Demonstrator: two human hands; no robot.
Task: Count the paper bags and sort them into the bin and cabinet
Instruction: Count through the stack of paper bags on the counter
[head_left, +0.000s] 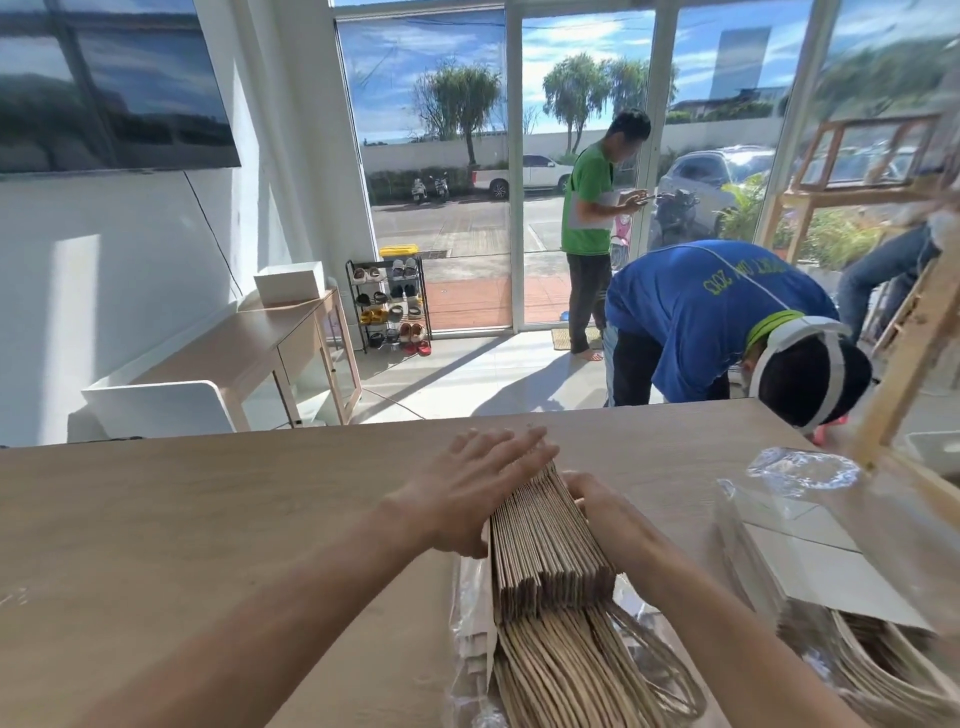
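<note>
Two hands bracket the work. The left-hand grip (467, 493) lies flat and open, fingers straight and spread across the left face and top edges of the stack of folded brown kraft paper bags (545, 545), holding nothing. The right-hand grip (597, 506) sits against the stack's right side with fingers bent onto the bag edges; whether it pinches a single bag cannot be told. To count well, I judge the left palm should hold the block square while the right fingertips peel one edge at a time, since the edges are thin, tightly packed and easy to lift two together. The bags stand on edge in the middle of the pale wood-grain bench (208, 519), ribbed like a book's pages. Their twisted paper handles (587, 670) fan toward the camera over a crumpled clear plastic wrapper (470, 613). Near them on the right lies a second clear-wrapped pack of pale bags (795, 551). A pale wooden cabinet (311, 358) stands well apart by the left wall.
</note>
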